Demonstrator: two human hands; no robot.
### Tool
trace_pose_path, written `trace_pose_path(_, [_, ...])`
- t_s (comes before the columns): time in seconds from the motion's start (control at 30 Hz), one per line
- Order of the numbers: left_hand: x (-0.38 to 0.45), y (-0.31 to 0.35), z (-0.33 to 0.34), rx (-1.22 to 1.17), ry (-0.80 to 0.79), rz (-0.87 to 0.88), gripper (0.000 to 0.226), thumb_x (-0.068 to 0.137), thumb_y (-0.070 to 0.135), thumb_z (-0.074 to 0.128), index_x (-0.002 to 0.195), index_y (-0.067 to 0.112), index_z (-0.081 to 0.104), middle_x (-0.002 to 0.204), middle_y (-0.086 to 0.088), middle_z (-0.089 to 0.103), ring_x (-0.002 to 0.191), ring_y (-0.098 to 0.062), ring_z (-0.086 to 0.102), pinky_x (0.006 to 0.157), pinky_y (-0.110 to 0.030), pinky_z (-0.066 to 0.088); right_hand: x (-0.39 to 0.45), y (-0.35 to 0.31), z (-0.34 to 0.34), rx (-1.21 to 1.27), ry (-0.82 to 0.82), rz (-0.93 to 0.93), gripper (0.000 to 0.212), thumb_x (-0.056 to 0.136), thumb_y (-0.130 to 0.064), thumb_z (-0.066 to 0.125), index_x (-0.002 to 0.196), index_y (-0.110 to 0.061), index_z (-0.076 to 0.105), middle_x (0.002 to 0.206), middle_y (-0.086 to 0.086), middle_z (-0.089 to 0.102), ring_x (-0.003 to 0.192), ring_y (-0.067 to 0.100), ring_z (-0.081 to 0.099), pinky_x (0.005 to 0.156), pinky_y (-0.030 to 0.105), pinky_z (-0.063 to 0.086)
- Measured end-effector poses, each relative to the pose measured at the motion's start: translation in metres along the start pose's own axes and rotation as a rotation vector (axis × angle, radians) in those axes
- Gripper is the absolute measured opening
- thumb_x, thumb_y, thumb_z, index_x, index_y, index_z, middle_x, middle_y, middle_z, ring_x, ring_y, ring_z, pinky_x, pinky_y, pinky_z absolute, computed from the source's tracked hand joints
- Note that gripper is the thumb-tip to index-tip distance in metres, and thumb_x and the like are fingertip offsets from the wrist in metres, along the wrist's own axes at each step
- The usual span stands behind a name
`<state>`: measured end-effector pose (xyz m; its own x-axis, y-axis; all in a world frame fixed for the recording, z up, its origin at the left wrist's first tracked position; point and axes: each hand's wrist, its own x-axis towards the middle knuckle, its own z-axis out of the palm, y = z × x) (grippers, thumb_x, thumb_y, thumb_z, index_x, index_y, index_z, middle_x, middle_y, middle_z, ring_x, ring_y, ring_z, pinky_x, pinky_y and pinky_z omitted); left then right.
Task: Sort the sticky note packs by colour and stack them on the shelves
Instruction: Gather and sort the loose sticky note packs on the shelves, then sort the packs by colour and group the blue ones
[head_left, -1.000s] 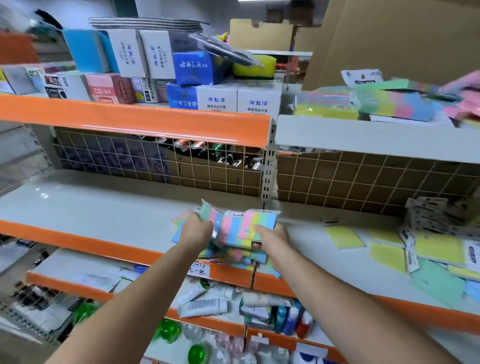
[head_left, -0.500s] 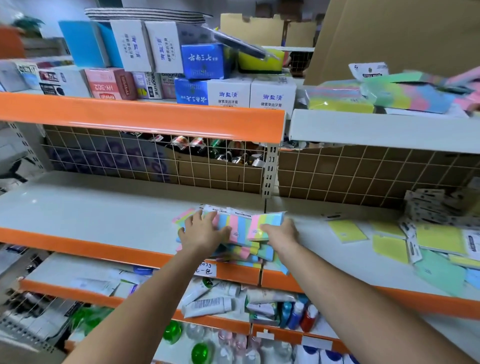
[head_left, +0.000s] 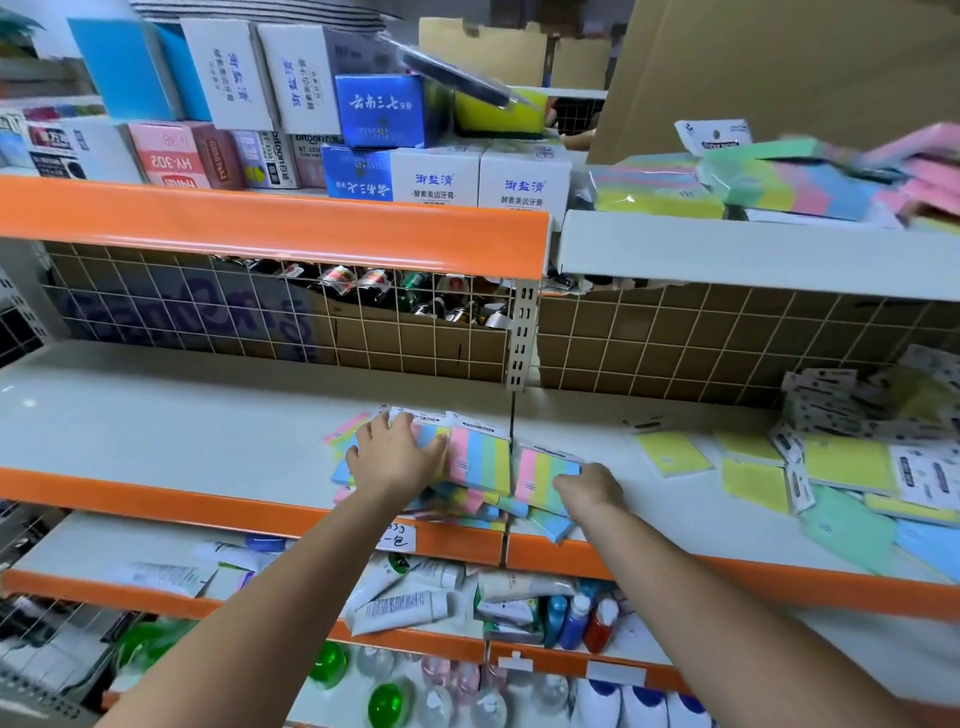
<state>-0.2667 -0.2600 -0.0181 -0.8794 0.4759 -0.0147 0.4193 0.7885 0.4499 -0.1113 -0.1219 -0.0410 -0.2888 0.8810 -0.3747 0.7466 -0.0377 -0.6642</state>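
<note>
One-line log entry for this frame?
left hand: flat on multicolour packs | right hand: grips one pack's edge | middle shelf | stacking unfinished

We reach both bare forearms forward and upward, roughly parallel. Our left hand (head_left: 397, 457) lies palm down with fingers spread and nearly straight, thumb out to the right. Our right hand (head_left: 589, 491) sits a little lower and nearer, knuckles up, fingers curled under and hidden from view.
</note>
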Motion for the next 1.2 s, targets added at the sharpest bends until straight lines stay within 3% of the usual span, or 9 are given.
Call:
trace_pose_path(0.07, [0.0,0.002,0.001,0.001,0.008,0.007,0.058,0.089,0.056,0.047,0.136,0.022,0.044,0.15,-0.005,0.031,0.138,-0.028,0.024,0.109,-0.045,0.025,0.002,0.002,0.0,-0.101,0.008,-0.021,0.032,0.084,-0.02,0.061,0.112,-0.006,0.06,0.105,0.012,0.067,0.082,0.027,0.065,0.043,0.019,0.034])
trace_pose_path(0.2, [-0.003,0.007,0.004,-0.006,-0.007,0.051,0.058,0.089,0.055,0.048,0.139,0.026,0.042,0.152,-0.002,0.028,0.14,-0.025,0.021,0.11,-0.044,0.022,0.0,0.001,-0.002,-0.191,0.016,-0.087,0.028,0.087,-0.016,0.059,0.114,-0.009,0.064,0.118,0.01,0.064,0.108,0.028,0.06,0.082,0.028,0.049])
trace_pose_path(0.27, [-0.004,0.01,0.005,-0.001,-0.016,0.074,0.057,0.089,0.055,0.048,0.139,0.028,0.042,0.154,-0.001,0.026,0.141,-0.025,0.019,0.112,-0.045,0.022,0.002,0.002,-0.002,-0.19,0.002,-0.109,0.026,0.09,-0.014,0.054,0.112,-0.009,0.065,0.117,0.01,0.065,0.108,0.028,0.06,0.086,0.029,0.049])
trace_pose_path(0.6, [-0.011,0.041,0.007,0.013,-0.028,0.156,0.054,0.091,0.051,0.047,0.137,0.024,0.044,0.152,-0.001,0.029,0.14,-0.025,0.021,0.111,-0.043,0.022,0.001,0.007,-0.013,-0.069,-0.018,-0.13,0.025,0.092,-0.013,0.05,0.11,-0.011,0.067,0.115,0.009,0.066,0.107,0.029,0.061,0.083,0.027,0.048])
trace_pose_path(0.67, [-0.015,0.053,0.011,0.024,-0.032,0.199,0.054,0.09,0.052,0.048,0.137,0.024,0.045,0.15,0.0,0.032,0.139,-0.024,0.022,0.11,-0.042,0.024,0.002,0.01,-0.02,-0.051,-0.028,-0.145,0.018,0.09,-0.012,0.05,0.091,-0.014,0.068,0.101,0.01,0.066,0.094,0.029,0.061,0.076,0.027,0.048])
trace_pose_path(0.77, [-0.022,0.077,0.018,0.022,-0.061,0.261,0.054,0.09,0.052,0.048,0.135,0.022,0.045,0.147,0.0,0.037,0.137,-0.024,0.026,0.108,-0.041,0.025,0.004,0.018,-0.036,0.006,-0.001,-0.151,0.024,0.083,-0.008,0.051,0.06,-0.015,0.048,0.076,0.005,0.054,0.075,0.026,0.049,0.055,0.025,0.037])
trace_pose_path(0.9, [-0.035,0.113,0.035,0.021,-0.12,0.325,0.055,0.09,0.053,0.047,0.132,0.017,0.048,0.142,-0.004,0.043,0.132,-0.027,0.032,0.105,-0.04,0.03,0.003,0.031,-0.068,0.064,0.032,-0.174,0.014,0.086,-0.013,0.053,0.085,-0.014,0.067,0.095,0.007,0.067,0.093,0.03,0.059,0.07,0.028,0.047])
trace_pose_path(0.97, [-0.043,0.134,0.046,0.007,-0.155,0.34,0.054,0.09,0.053,0.047,0.132,0.019,0.049,0.139,-0.004,0.046,0.131,-0.027,0.034,0.105,-0.04,0.03,0.005,0.042,-0.088,0.068,0.062,-0.192,0.012,0.088,-0.014,0.053,0.085,-0.015,0.065,0.101,0.01,0.069,0.098,0.03,0.061,0.076,0.03,0.049])
trace_pose_path(1.2, [-0.084,0.217,0.091,-0.04,-0.273,0.406,0.051,0.088,0.055,0.05,0.13,0.025,0.052,0.135,-0.003,0.049,0.129,-0.024,0.036,0.1,-0.039,0.03,0.032,0.101,-0.171,0.043,0.194,-0.169,0.02,0.09,-0.02,0.047,0.09,-0.019,0.067,0.104,0.006,0.07,0.094,0.028,0.062,0.055,0.025,0.036])
